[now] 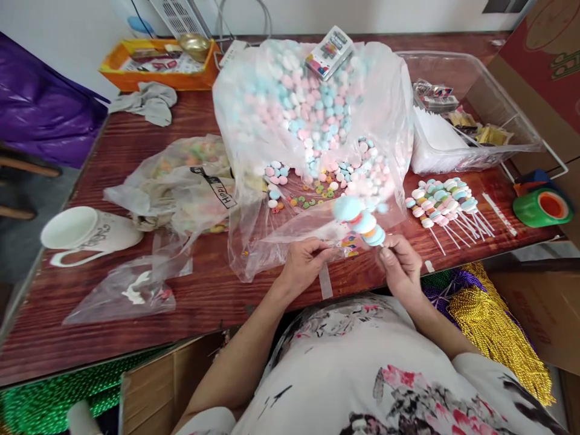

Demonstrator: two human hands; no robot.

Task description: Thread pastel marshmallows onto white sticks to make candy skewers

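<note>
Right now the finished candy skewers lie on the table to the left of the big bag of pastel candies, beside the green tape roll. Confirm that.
Not quite. In the head view the finished candy skewers lie to the right of the big bag of pastel candies, not the left. The rest holds: they are on the table, beside the green tape roll.

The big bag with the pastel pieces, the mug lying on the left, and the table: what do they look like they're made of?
Big bag: thin clear plastic film, crinkled and see-through. Mug: probably glazed ceramic, white and smooth. Table: reddish-brown wood or wood-look laminate, with grain streaks.
</note>
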